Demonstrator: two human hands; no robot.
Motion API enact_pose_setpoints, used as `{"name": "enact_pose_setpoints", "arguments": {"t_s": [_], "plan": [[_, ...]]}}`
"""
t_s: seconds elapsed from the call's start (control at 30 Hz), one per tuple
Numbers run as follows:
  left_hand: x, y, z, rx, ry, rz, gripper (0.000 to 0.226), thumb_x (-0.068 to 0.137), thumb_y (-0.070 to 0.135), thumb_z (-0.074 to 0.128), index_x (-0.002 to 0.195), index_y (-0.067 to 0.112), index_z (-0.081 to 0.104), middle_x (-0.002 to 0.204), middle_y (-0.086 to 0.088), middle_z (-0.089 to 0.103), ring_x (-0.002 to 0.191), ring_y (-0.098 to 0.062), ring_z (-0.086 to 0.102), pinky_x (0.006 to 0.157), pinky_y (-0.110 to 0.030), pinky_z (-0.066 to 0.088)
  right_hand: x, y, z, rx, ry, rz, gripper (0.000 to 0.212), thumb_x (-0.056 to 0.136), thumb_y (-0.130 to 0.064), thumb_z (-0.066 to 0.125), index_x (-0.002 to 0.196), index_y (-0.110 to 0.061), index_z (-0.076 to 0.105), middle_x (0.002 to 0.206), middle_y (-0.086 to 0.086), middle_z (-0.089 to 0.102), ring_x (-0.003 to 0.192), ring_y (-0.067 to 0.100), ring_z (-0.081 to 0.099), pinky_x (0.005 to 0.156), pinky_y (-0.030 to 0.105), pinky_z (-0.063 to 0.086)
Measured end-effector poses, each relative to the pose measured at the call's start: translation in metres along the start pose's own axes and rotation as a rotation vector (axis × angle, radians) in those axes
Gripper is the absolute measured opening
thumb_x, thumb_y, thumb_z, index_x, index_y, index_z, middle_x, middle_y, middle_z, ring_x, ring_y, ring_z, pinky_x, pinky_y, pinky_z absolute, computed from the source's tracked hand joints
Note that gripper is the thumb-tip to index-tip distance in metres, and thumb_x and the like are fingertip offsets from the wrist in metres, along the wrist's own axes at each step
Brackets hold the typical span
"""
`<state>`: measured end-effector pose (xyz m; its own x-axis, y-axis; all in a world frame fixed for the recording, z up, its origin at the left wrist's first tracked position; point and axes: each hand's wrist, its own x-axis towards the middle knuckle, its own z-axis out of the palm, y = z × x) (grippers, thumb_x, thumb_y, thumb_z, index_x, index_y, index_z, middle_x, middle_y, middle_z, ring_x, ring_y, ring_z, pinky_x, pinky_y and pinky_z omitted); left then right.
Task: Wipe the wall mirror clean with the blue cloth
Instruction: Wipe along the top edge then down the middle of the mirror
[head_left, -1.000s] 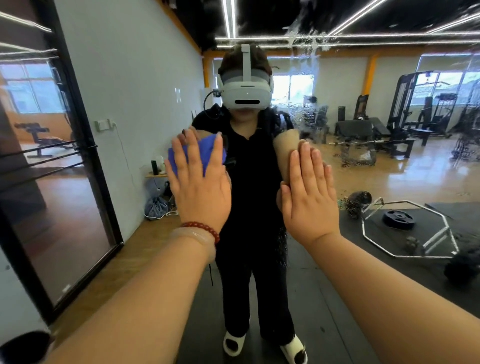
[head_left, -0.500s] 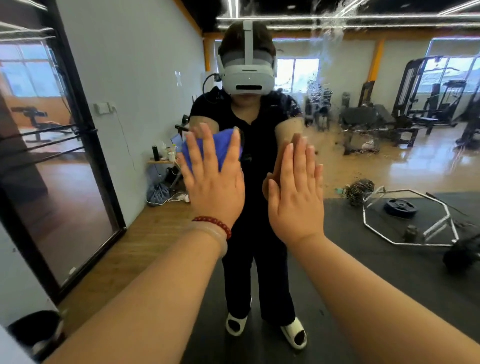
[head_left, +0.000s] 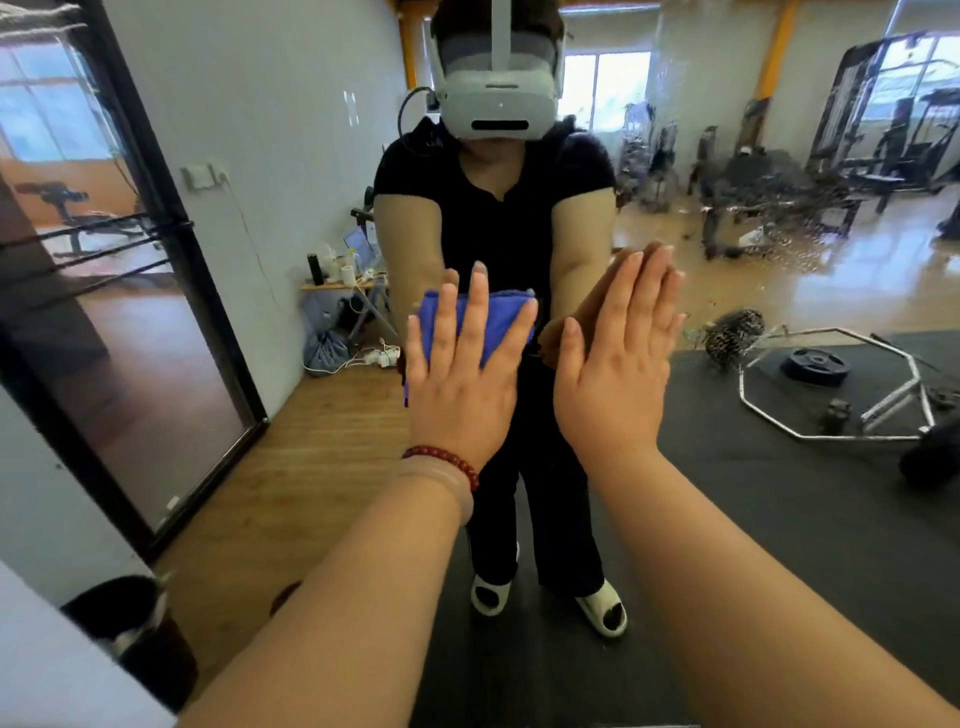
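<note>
The wall mirror (head_left: 779, 519) fills almost the whole head view and reflects a person with a headset and a gym room. My left hand (head_left: 462, 374) lies flat with spread, straight fingers on the folded blue cloth (head_left: 493, 325), pressing it against the glass at the height of the reflected waist. My right hand (head_left: 618, 358) is flat on the bare glass just right of the cloth, fingers straight and close together. Wet smears (head_left: 769, 218) blur the mirror's upper right part.
A dark-framed glass door (head_left: 130, 312) stands in the white wall at the left. A dark bin (head_left: 135, 639) sits at the lower left near the mirror's edge. The reflection shows a small table with bottles (head_left: 337, 275), a hex bar and weight plate (head_left: 831, 384).
Both hands have slid down the glass together, from the reflected chest to the waist, with the cloth under the left palm. The view has tilted down with them.
</note>
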<state>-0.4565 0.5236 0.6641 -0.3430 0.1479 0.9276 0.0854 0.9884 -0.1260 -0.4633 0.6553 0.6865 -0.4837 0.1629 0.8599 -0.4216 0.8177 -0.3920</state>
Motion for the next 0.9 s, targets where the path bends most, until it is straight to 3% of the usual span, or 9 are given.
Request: {"name": "enact_pose_setpoints", "arguments": {"t_s": [0.07, 0.27, 0.33, 0.37, 0.43, 0.53, 0.6, 0.77, 0.9], "plan": [[-0.011, -0.008, 0.001, 0.000, -0.023, -0.010, 0.063, 0.095, 0.025, 0.054, 0.149, 0.033, 0.023, 0.156, -0.013, 0.016, 0.149, -0.030, -0.004, 0.119, -0.051, 0.002, -0.001, 0.001, 0.000, 0.001, -0.001, 0.000, 0.069, 0.100, -0.033, 0.040, 0.154, -0.005, 0.008, 0.162, 0.016, 0.004, 0.149, 0.029, -0.001, 0.116, 0.026, -0.016], [0.025, 0.000, -0.013, -0.251, 0.138, -0.658, 0.052, 0.100, 0.024, 0.040, 0.151, 0.019, 0.030, 0.157, -0.027, 0.015, 0.144, -0.047, 0.007, 0.116, -0.061, 0.009, -0.027, 0.009, 0.004, 0.012, -0.047, 0.091, 0.070, 0.100, -0.035, 0.037, 0.155, -0.008, 0.002, 0.161, 0.006, -0.008, 0.149, 0.026, -0.006, 0.118, 0.030, -0.011], [0.031, 0.003, -0.011, -0.246, 0.168, -0.729, 0.052, 0.099, 0.023, 0.040, 0.150, 0.018, 0.031, 0.156, -0.027, 0.016, 0.144, -0.047, 0.009, 0.115, -0.063, 0.012, -0.035, 0.013, 0.008, -0.013, -0.068, 0.079, 0.071, 0.100, -0.037, 0.035, 0.154, -0.009, -0.003, 0.158, 0.001, -0.013, 0.149, 0.022, -0.011, 0.118, 0.031, -0.012], [0.026, 0.005, -0.008, -0.211, 0.152, -0.665, 0.053, 0.099, 0.023, 0.042, 0.150, 0.019, 0.031, 0.156, -0.027, 0.017, 0.144, -0.047, 0.010, 0.115, -0.063, 0.011, -0.038, 0.014, 0.010, -0.021, -0.076, 0.074, 0.072, 0.100, -0.037, 0.034, 0.153, -0.010, -0.006, 0.158, 0.000, -0.014, 0.148, 0.019, -0.015, 0.118, 0.030, -0.013], [0.000, 0.008, 0.002, -0.116, 0.050, -0.353, 0.059, 0.096, 0.023, 0.049, 0.150, 0.025, 0.026, 0.158, -0.022, 0.014, 0.145, -0.043, 0.005, 0.116, -0.059, 0.005, -0.039, 0.014, 0.013, -0.016, -0.078, 0.071, 0.072, 0.100, -0.038, 0.033, 0.151, -0.013, -0.010, 0.157, 0.000, -0.015, 0.145, 0.015, -0.018, 0.117, 0.030, -0.014], [-0.046, 0.007, 0.013, -0.039, -0.126, 0.055, 0.072, 0.091, 0.025, 0.052, 0.151, 0.035, 0.013, 0.162, -0.008, -0.008, 0.148, -0.031, -0.012, 0.118, -0.052, -0.006, -0.039, 0.011, 0.014, 0.013, -0.082, 0.092, 0.071, 0.100, -0.039, 0.032, 0.151, -0.013, -0.010, 0.157, 0.000, -0.016, 0.145, 0.014, -0.019, 0.117, 0.030, -0.015], [-0.054, 0.008, 0.012, -0.047, -0.139, 0.030, 0.070, 0.093, 0.027, 0.050, 0.150, 0.037, 0.013, 0.162, -0.007, -0.007, 0.148, -0.028, -0.014, 0.119, -0.050, -0.006, -0.040, 0.011, 0.015, 0.009, -0.078, 0.088, 0.071, 0.100, -0.039, 0.032, 0.152, -0.012, -0.008, 0.157, 0.000, -0.015, 0.145, 0.014, -0.019, 0.118, 0.032, -0.014], [-0.016, 0.018, 0.002, -0.147, -0.039, -0.278, 0.057, 0.098, 0.027, 0.045, 0.150, 0.032, 0.022, 0.157, -0.015, 0.010, 0.144, -0.041, 0.002, 0.117, -0.050, -0.006, -0.042, 0.014, 0.018, -0.015, -0.069, 0.078, 0.071, 0.101, -0.037, 0.035, 0.152, -0.009, -0.006, 0.157, 0.001, -0.014, 0.145, 0.014, -0.019, 0.118, 0.033, -0.013], [-0.020, 0.017, 0.013, -0.089, -0.009, -0.239, 0.057, 0.098, 0.027, 0.045, 0.149, 0.029, 0.022, 0.156, -0.015, 0.010, 0.144, -0.041, 0.000, 0.117, -0.050, -0.008, -0.044, 0.019, 0.018, -0.025, -0.064, 0.046, 0.071, 0.101, -0.037, 0.036, 0.153, -0.004, 0.002, 0.157, 0.003, -0.010, 0.148, 0.022, -0.011, 0.119, 0.034, -0.011]]}}
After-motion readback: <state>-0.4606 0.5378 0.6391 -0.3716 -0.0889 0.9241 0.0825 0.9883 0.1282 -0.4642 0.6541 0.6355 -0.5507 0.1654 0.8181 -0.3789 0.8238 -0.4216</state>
